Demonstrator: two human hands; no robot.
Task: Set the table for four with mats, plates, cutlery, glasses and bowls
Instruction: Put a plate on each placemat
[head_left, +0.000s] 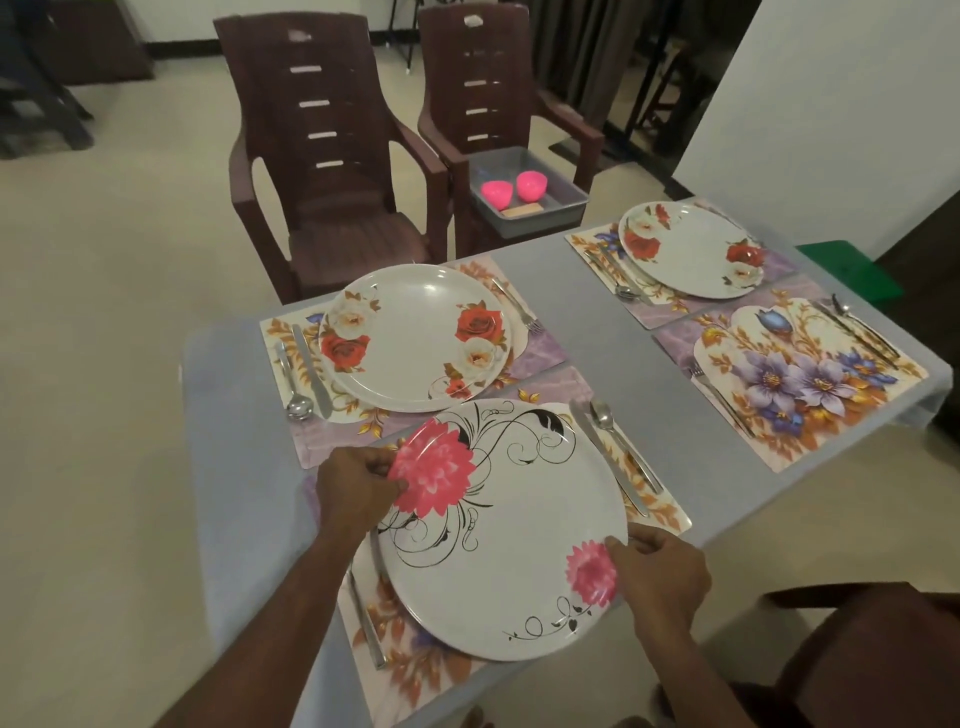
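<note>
Head view: left hand (358, 488) and right hand (657, 574) pinching opposite rims of pink-flowered plate (498, 530), keeping it level, centred between cutlery on mat (670, 514).

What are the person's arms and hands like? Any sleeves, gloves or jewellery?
Both forearms are bare as far as the picture shows, with no sleeves in view. The left hand and right hand wear no gloves, and no watch, ring or bracelet can be seen.
</note>
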